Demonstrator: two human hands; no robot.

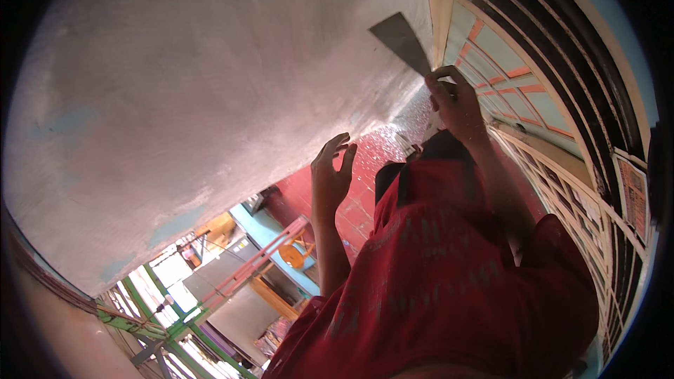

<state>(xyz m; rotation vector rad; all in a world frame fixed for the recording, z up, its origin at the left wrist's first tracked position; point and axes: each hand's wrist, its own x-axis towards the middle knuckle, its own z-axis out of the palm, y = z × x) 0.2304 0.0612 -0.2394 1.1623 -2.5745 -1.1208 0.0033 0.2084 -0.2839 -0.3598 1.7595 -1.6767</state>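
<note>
My right hand (458, 104) grips a putty knife (404, 41); its handle is hidden in my fingers. The wide grey blade points up and to the left, in front of the wall or close to it; whether it touches I cannot tell. That wall (203, 91) is greyish white and smeared, with faded light-blue patches toward its lower left. My left hand (332, 170) is raised near the wall's lower edge, fingers bent and thumb apart, with nothing in it.
White flecks lie scattered over the red tiled floor (351, 207). To the right stand a window with pale panes (551, 109) and dark curved slats (583, 42). At the lower left are a pink ladder-like frame (242, 274), an orange round object (291, 256) and green bars (158, 281).
</note>
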